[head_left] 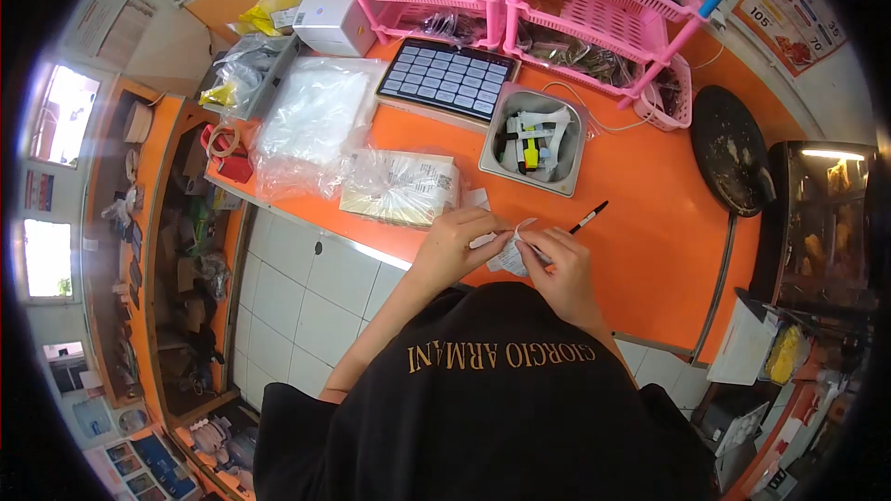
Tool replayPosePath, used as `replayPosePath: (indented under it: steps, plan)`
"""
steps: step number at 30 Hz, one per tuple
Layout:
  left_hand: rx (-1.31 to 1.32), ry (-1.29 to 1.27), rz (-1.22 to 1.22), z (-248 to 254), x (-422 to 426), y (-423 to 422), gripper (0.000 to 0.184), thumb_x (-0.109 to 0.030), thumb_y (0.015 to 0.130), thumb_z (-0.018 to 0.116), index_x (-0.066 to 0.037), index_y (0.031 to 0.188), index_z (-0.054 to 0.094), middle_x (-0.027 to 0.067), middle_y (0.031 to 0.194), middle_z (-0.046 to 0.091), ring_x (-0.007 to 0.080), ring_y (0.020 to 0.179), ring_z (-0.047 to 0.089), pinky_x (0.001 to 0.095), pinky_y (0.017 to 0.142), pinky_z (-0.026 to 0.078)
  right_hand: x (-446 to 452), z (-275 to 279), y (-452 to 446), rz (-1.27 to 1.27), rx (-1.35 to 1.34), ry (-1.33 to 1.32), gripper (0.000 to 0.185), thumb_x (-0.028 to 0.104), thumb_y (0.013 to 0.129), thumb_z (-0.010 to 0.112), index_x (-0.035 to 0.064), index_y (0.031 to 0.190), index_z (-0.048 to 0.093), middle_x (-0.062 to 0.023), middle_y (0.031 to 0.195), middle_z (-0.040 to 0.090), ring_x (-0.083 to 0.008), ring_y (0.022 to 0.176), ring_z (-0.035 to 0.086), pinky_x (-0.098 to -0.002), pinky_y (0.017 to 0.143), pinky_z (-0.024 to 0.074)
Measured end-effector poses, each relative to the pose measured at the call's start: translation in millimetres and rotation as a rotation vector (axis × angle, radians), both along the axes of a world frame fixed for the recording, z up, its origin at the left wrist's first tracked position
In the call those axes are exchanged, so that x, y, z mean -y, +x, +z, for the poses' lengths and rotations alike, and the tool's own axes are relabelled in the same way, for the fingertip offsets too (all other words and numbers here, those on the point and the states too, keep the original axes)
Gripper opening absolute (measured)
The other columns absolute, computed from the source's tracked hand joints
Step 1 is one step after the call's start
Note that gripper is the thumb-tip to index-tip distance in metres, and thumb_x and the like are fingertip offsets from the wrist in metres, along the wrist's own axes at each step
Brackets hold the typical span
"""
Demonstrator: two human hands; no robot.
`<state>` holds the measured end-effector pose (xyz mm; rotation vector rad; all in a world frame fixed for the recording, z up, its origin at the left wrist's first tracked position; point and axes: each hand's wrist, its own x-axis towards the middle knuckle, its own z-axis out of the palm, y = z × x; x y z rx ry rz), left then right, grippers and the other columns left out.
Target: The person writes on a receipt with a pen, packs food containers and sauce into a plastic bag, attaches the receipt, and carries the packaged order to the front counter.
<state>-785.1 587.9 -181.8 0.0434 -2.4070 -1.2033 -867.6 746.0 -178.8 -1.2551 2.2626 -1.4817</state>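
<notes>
A small printed paper slip [509, 262], crumpled at its top, is pinched between my two hands just above the orange table's front edge. My left hand [461, 243] has its thumb and fingers closed on the slip's left side. My right hand [560, 264] pinches the other side, fingers curled. A black-and-white pen [588, 217] lies just beyond my right hand; whether it touches the fingers I cannot tell. Left of my left hand sits a box [399, 187] wrapped in clear plastic. Another bit of white paper [476, 199] shows behind my left fingers.
A metal tray [491, 170] of pens and markers and a touch screen [444, 81] stand behind my hands. Clear plastic bags [316, 116] lie on the left. Pink shelves [594, 23] rise at the back; a black round pan [727, 150] is at the right.
</notes>
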Motion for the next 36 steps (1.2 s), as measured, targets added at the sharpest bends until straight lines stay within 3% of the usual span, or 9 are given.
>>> replayPosePath:
  steps: [9, 12, 27, 36]
  plan:
    - [0.001, -0.082, 0.043, 8, -5, -2, 0.011, -0.005, 0.07, 0.069, -0.003, 0.08, 0.065, 0.0073, 0.075, 0.063, 0.0216, 0.069, 0.061, 0.0297, 0.062, 0.048, 4, 3, -9, 0.03, -0.21, -0.048, 0.013, 0.004, 0.074, 0.064, 0.0002, 0.086, 0.063, -0.009, 0.072, 0.059, -0.0228, 0.064, 0.056, -0.0313, 0.056, 0.0449]
    - [-0.043, -0.062, 0.04, 12, -5, -4, 0.01, -0.005, 0.07, 0.067, -0.004, 0.079, 0.063, 0.0066, 0.074, 0.062, 0.0229, 0.066, 0.06, 0.0321, 0.057, 0.048, 4, 5, -9, 0.031, -0.232, -0.053, 0.012, 0.004, 0.074, 0.064, 0.0002, 0.086, 0.063, -0.0092, 0.073, 0.06, -0.0232, 0.065, 0.057, -0.0316, 0.057, 0.0452]
    - [0.058, 0.0, 0.037, 17, -9, 2, 0.009, -0.006, 0.071, 0.066, -0.004, 0.08, 0.064, 0.0076, 0.074, 0.063, 0.0228, 0.067, 0.06, 0.031, 0.061, 0.047, 2, 5, -1, -0.013, -0.226, -0.08, 0.012, 0.003, 0.073, 0.064, 0.0007, 0.085, 0.062, -0.009, 0.073, 0.06, -0.0232, 0.064, 0.057, -0.0315, 0.056, 0.0456]
    - [-0.012, -0.153, 0.04, 21, -11, 3, 0.012, -0.005, 0.069, 0.068, -0.004, 0.079, 0.063, 0.0076, 0.074, 0.061, 0.023, 0.067, 0.06, 0.0304, 0.06, 0.047, -1, 6, 3, -0.021, -0.187, -0.066, 0.012, 0.003, 0.073, 0.065, 0.0012, 0.084, 0.062, -0.0089, 0.072, 0.059, -0.0232, 0.063, 0.056, -0.0316, 0.055, 0.0449]
